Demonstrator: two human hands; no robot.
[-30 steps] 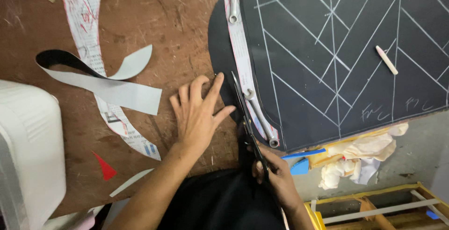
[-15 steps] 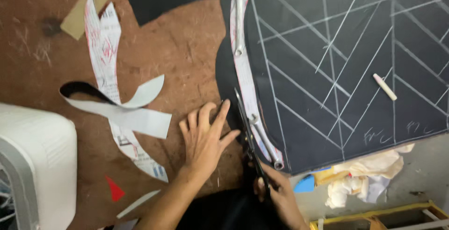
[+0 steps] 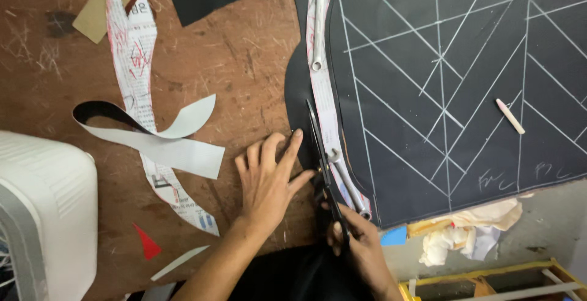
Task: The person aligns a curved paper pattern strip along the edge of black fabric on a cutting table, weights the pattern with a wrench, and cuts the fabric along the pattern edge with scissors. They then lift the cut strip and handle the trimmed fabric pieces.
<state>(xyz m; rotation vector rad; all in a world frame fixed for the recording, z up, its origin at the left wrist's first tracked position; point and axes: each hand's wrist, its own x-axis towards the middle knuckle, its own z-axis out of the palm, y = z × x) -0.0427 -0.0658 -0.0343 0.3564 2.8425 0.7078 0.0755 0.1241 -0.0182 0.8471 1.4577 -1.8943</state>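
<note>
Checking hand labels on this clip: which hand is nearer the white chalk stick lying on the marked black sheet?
Right. The right hand grips the scissors at the sheet's lower-left edge; the left hand lies flat farther left, farther from the chalk stick.

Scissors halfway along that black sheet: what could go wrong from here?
The left hand lies flat beside the scissors, its fingers close to the blades, so they could get nicked. The wrench holding the paper pattern sits right by the blades; a bump might shift the pattern.
</note>
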